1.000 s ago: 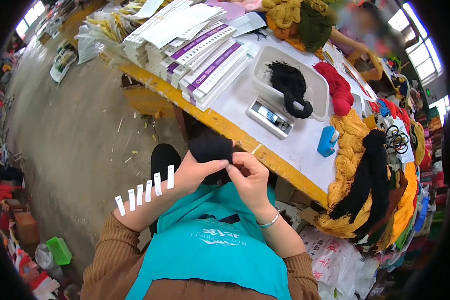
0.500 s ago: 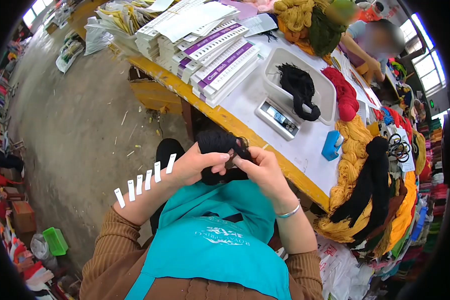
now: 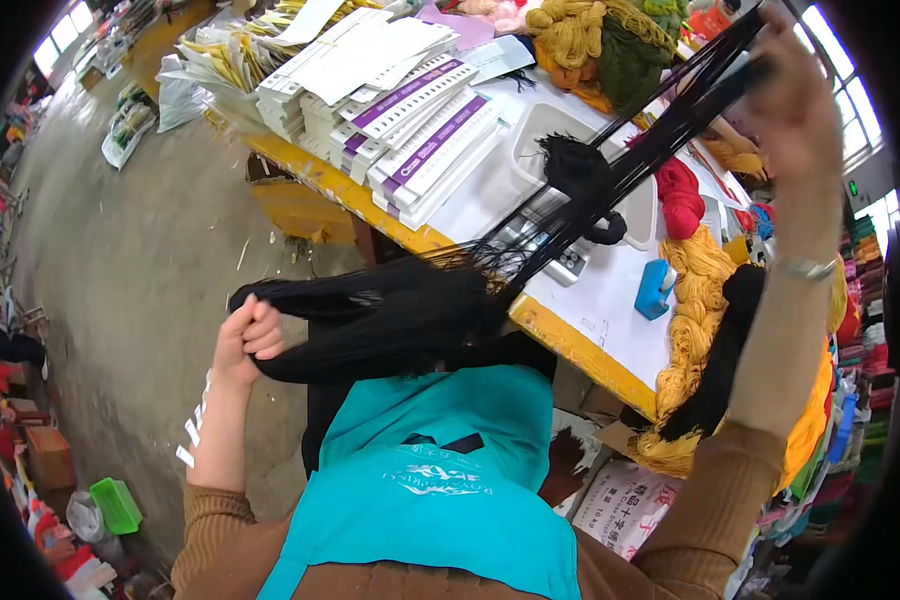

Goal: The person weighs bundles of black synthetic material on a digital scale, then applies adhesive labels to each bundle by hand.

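Note:
A large skein of black thread (image 3: 420, 310) stretches across the view above the teal apron. Its left end is looped around my left hand (image 3: 250, 335), which is closed in a fist. Long strands run up to the right, to my right hand (image 3: 790, 95), raised high and blurred, with the strands gripped in it. Behind the strands, a pale plastic tray (image 3: 642, 222) holds another black bundle (image 3: 575, 165). The digital scale (image 3: 570, 265) beside the tray is partly covered by the strands. White paper tags stick to my left forearm.
Stacked purple-and-white cards (image 3: 430, 150) lie on the yellow-edged table (image 3: 590, 365). A blue tape dispenser (image 3: 655, 288), red yarn (image 3: 678, 195) and yellow yarn (image 3: 695, 300) are on the right. Part of another person's arm shows behind. A green basket (image 3: 116, 505) stands on the floor.
My hands have moved far apart, the left outward to the left and the right up to the right. The black thread, bunched between them before, is now spread out long.

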`<state>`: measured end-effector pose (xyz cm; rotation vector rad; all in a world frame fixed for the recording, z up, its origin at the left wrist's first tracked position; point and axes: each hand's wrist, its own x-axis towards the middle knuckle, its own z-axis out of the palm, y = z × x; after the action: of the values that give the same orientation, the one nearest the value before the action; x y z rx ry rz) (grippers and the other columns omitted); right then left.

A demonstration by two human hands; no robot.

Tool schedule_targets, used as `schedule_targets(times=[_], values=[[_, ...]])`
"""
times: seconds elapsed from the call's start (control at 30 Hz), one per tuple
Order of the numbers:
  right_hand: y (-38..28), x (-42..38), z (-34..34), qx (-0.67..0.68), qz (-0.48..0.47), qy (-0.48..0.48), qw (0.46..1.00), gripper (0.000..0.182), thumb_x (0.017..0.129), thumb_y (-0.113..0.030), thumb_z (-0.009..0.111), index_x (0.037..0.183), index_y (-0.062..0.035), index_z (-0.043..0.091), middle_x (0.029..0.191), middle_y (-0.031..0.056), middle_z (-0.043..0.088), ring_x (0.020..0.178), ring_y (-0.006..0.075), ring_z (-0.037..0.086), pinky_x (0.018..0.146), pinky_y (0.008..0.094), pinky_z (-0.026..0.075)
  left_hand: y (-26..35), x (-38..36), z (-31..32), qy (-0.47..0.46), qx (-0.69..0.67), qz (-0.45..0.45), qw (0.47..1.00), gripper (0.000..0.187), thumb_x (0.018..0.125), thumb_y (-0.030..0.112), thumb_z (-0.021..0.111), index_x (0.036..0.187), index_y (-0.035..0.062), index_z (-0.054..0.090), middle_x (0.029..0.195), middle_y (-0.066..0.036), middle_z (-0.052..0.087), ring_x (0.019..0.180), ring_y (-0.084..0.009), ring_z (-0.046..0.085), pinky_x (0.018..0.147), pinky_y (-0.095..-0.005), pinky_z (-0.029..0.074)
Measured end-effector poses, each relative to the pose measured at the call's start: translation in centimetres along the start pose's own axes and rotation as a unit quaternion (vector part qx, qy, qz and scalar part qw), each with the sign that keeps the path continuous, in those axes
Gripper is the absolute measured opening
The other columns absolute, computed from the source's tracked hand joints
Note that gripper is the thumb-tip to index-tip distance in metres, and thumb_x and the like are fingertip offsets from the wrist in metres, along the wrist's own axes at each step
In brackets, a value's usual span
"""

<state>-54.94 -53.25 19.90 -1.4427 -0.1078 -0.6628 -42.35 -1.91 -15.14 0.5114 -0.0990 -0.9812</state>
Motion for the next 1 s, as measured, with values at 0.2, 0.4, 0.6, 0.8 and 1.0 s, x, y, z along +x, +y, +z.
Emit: schedule_targets(times=[0.2,0.4,0.6,0.8,1.0], values=[[-10.0,9.7,2.0,-0.044,-0.177,0.158,0.97,0.016,0.091,-0.014,0.05,0.081,-0.0057,0.059,0.059,-0.0008,0.046,0.043,0.0104,0.037,0.036,0.0258,0.032,1.3,-4.8,-5.9,0.095,-0.035,0.083,0.991,0.031,0.107,0.031,0.039,0.086,0.0111,0.049,0.058,0.008,0.029,0.042,-0.0034,0.023,0.04,-0.0212,0.025],[-15.6,16.5,1.0,-0.063,-0.221,0.211,0.95,0.021,0.095,-0.014,0.049,0.075,-0.0098,0.055,0.054,-0.0044,0.038,0.04,0.0082,0.031,0.035,0.0243,0.024,1.1,-8.7,-11.6,0.183,-0.105,0.149,0.966,0.03,0.106,0.031,0.042,0.09,0.0101,0.056,0.058,0.007,0.03,0.043,-0.0045,0.026,0.043,-0.0217,0.029],[-18.7,20.3,-0.6,-0.08,-0.231,0.24,0.939,0.029,0.098,-0.014,0.048,0.069,-0.014,0.05,0.049,-0.0081,0.031,0.037,0.006,0.024,0.033,0.0229,0.016,0.3,-10.0,-16.6,0.305,-0.179,0.163,0.921,0.03,0.104,0.031,0.048,0.085,0.0104,0.059,0.057,0.007,0.034,0.046,-0.0061,0.03,0.047,-0.0238,0.032],[-17.5,20.0,-0.8,-0.134,-0.21,0.188,0.95,0.026,0.097,-0.012,0.049,0.071,-0.0139,0.053,0.049,-0.0098,0.029,0.036,0.0056,0.023,0.034,0.0227,0.014,1.1,-8.0,-14.4,0.308,-0.116,0.163,0.93,0.024,0.103,0.029,0.05,0.095,0.0099,0.063,0.058,0.007,0.032,0.047,-0.0055,0.03,0.047,-0.0228,0.03],[-14.1,18.5,-4.1,-0.126,-0.179,0.187,0.958,0.014,0.096,-0.015,0.054,0.083,-0.0113,0.059,0.056,-0.0088,0.039,0.038,0.004,0.028,0.036,0.021,0.018,1.4,-5.0,-5.0,0.219,0.055,0.141,0.964,0.037,0.104,0.03,0.048,0.133,0.0065,0.052,0.059,0.007,0.029,0.046,-0.0036,0.027,0.044,-0.0212,0.026]])
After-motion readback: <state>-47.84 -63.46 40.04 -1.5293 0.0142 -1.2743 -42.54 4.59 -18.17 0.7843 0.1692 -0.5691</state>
